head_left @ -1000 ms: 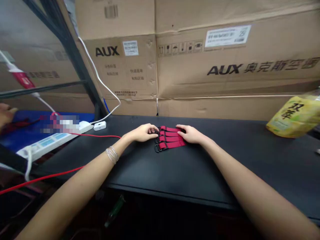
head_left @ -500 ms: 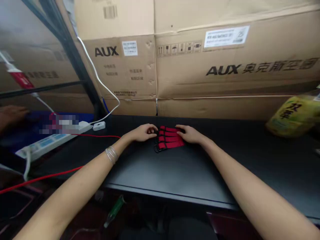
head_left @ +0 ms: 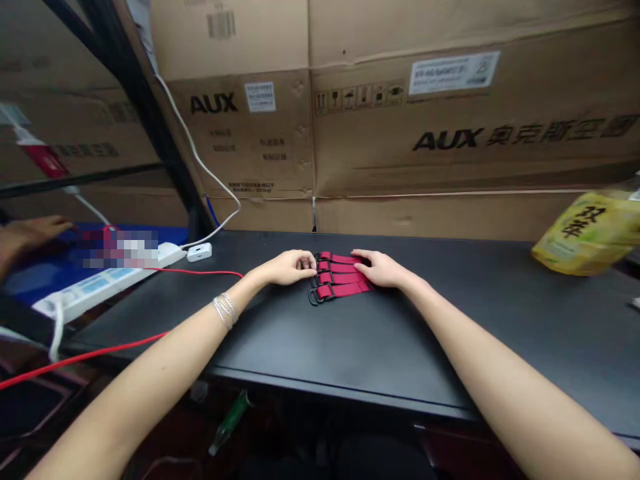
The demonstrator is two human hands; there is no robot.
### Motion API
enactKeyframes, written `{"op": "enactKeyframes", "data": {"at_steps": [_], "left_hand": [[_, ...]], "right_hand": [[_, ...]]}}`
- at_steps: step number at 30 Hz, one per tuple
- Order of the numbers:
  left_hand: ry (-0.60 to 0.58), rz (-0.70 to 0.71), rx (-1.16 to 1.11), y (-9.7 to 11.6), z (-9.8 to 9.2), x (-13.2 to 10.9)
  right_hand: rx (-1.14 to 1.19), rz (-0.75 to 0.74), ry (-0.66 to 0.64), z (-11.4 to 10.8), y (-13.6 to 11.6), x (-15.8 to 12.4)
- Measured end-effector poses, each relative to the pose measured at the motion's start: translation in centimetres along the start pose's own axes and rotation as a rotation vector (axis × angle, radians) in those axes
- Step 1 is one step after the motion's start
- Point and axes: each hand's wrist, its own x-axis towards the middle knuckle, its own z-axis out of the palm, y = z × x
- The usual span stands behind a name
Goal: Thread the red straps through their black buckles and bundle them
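Several red webbing straps (head_left: 345, 289) lie side by side on the black tabletop, each with a black buckle and ring at its left end. My left hand (head_left: 290, 268) is at those ends, its fingers curled and thumb pinched against a black ring (head_left: 314, 281). A silvery bracelet circles my left wrist. My right hand (head_left: 381, 269) rests over the right ends of the straps, thumb and fingers gripping them from the side; part of the strap ends is hidden beneath it. The nearest strap fans out a little from the others.
Large cardboard boxes (head_left: 250, 147) stand behind the black table (head_left: 350, 360). To the left are a white power strip (head_left: 95, 287), cables and another person's hand (head_left: 40, 237) over a blue surface. A yellow pouch (head_left: 580, 233) stands at the right.
My hands stay almost where they were, with the left fingers shifting slightly at the rings. The other person's hand at the left has moved a little to the right.
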Motion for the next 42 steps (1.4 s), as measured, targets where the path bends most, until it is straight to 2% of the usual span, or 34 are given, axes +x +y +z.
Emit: {"op": "enactKeyframes", "data": {"at_steps": [42], "left_hand": [[-0.047,-0.009,-0.046,-0.19,-0.41,-0.12]], "right_hand": [[0.022,0.014,-0.003,-0.12,-0.21,-0.12]]}}
